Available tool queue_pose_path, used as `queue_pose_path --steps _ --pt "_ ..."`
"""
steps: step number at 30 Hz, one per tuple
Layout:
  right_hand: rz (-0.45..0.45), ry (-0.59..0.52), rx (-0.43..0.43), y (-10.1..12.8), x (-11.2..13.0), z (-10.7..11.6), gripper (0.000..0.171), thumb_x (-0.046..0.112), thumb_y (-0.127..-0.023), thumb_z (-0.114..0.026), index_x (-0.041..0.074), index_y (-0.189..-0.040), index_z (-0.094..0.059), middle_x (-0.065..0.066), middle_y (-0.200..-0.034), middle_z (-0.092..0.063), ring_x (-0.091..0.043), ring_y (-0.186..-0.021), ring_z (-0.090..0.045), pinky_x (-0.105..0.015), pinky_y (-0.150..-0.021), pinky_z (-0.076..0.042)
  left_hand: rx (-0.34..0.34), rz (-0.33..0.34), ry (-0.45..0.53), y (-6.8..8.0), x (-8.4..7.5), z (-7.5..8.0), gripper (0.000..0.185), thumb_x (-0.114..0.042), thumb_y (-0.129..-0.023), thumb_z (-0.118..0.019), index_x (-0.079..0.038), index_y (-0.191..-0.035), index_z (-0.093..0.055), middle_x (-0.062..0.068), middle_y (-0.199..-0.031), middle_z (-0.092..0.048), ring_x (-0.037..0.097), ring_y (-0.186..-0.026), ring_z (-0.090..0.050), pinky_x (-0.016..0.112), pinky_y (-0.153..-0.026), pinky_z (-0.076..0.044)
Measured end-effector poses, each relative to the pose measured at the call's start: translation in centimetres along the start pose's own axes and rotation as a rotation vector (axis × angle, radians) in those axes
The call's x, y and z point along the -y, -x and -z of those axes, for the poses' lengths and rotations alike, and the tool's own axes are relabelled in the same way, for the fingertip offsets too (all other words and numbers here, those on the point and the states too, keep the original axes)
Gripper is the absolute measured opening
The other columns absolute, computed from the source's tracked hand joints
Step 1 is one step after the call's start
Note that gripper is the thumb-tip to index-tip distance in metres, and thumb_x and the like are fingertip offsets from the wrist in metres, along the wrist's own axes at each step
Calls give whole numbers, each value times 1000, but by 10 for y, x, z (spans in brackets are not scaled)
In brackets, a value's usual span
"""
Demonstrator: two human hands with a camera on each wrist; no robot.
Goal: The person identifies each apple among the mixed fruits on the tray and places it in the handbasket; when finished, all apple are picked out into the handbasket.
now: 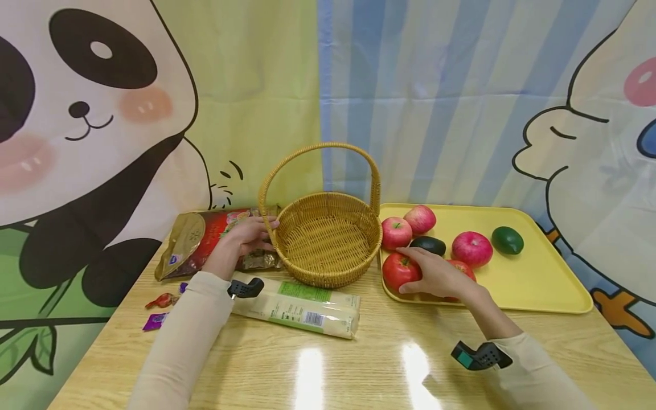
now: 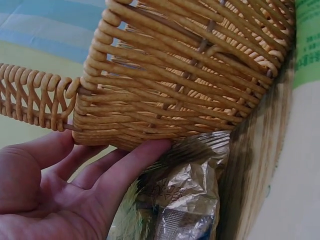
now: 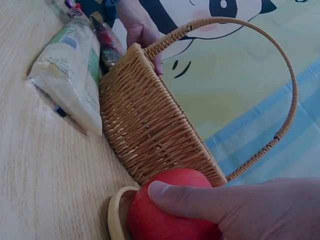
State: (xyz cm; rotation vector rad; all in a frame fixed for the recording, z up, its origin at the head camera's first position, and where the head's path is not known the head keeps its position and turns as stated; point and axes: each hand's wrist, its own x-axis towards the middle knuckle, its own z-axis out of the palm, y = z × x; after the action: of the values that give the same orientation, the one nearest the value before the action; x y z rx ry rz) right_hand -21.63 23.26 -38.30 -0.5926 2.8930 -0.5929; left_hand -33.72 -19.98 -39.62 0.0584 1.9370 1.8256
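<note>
My right hand (image 1: pixel 435 270) grips a red tomato (image 1: pixel 401 272) at the near left corner of the yellow tray (image 1: pixel 538 285). In the right wrist view, the thumb lies across that tomato (image 3: pixel 170 220). A second tomato (image 1: pixel 463 269) is partly hidden by this hand. At the basket's left side, my left hand (image 1: pixel 248 236) touches the wicker basket (image 1: pixel 328 273) near the foot of its handle. The left wrist view shows its fingers (image 2: pixel 135 162) fairly straight against the basket's outer wall (image 2: pixel 165 105); their tips are partly hidden. No items show inside the basket.
Two pink apples (image 1: pixel 396 232), a dark avocado (image 1: pixel 427 245), a deep pink round fruit (image 1: pixel 472 249) and a green fruit (image 1: pixel 507 240) share the tray. A red-brown bag (image 1: pixel 205 239), a long pale packet (image 1: pixel 307 310) and small wrapped candies (image 1: pixel 163 300) lie left of centre.
</note>
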Motion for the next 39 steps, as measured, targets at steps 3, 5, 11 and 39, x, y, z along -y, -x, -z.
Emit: queue_pose_path --steps 3,5,11,39 --pt "8 -1 -12 0 -1 0 85 43 -76 -81 10 -145 -43 -24 -142 -47 -43 -122 -52 -63 -96 -46 -8 1 7 0 0 -1 59 -20 -103 -47 -1 -153 -23 28 -151 -34 43 -135 -41 44 -87 -57" --pt "12 -1 -21 0 -1 0 85 42 -75 -81 9 -144 -44 -24 -141 -48 -42 -122 -52 -63 -96 -46 -14 3 8 0 0 -2 59 -20 -103 -48 -2 -153 -23 27 -151 -34 43 -134 -42 43 -86 -58" --pt "21 4 -25 1 0 0 86 43 -75 -81 8 -144 -45 -24 -140 -49 -42 -122 -53 -63 -96 -45 -28 7 8 3 -1 -3 57 -19 -103 -47 -3 -153 -24 28 -149 -36 39 -131 -47 39 -83 -59" --pt "71 -11 -111 15 21 19 80 37 -72 -85 12 -139 -50 -16 -137 -53 -33 -121 -53 -54 -93 -51 -21 -1 12 4 0 -4 55 -17 -104 -45 -3 -153 -24 29 -148 -36 35 -125 -54 41 -83 -58"
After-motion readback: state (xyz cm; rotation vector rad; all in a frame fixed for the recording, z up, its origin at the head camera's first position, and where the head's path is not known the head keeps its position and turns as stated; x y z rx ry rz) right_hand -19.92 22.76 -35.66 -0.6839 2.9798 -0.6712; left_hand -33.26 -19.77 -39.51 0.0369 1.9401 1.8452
